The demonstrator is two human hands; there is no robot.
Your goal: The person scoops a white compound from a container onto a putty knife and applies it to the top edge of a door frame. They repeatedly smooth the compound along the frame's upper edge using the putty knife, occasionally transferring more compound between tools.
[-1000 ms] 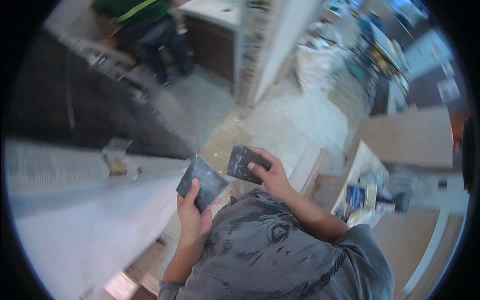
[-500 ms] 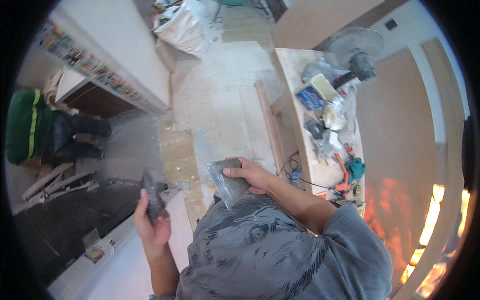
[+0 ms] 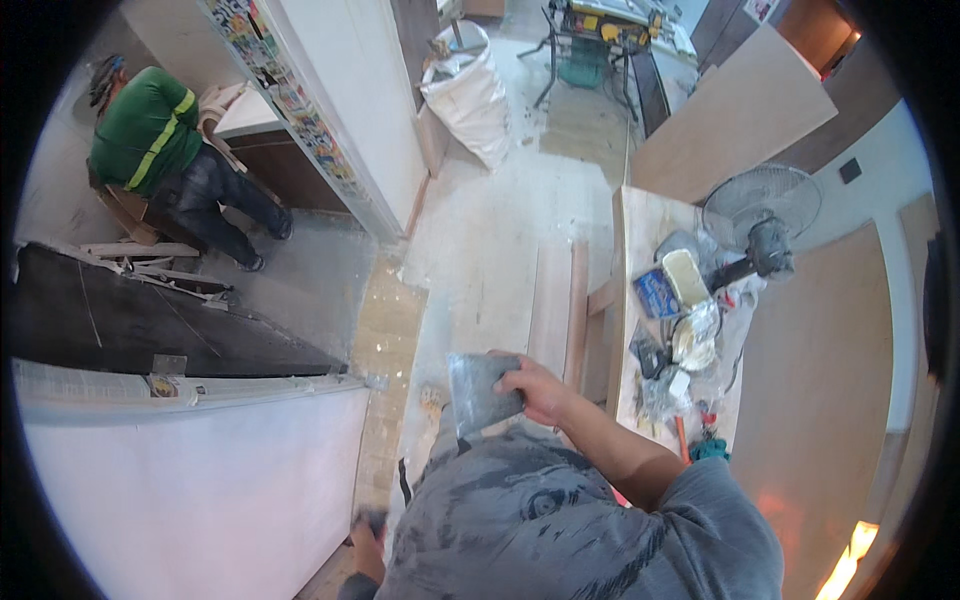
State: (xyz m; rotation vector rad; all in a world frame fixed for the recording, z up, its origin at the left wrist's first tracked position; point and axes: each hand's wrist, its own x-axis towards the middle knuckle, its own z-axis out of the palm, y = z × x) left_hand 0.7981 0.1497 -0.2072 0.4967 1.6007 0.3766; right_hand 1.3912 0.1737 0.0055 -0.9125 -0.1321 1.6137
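In front of my chest, my right hand (image 3: 543,390) grips a flat grey putty spreader (image 3: 478,392) by its thick end, thumb on top. Its paler, smeared edge points left. Low at my left side, my left hand (image 3: 366,552) is closed on a small dark object (image 3: 374,519), mostly hidden by the hand and too blurred to name. It hangs beside the white panel (image 3: 200,470), near my grey shirt.
A cluttered worktable (image 3: 628,215) stands at right, with a fan (image 3: 768,245), an open tub (image 3: 685,278) and plastic bags. A co-worker in green (image 3: 150,130) bends over at far left. A white sack (image 3: 470,105) and a saw stand (image 3: 598,30) are farther ahead.
My left hand has dropped down to my side with the dark object. My right hand still holds the spreader. The view has tilted up, showing more of the room ahead and the co-worker.
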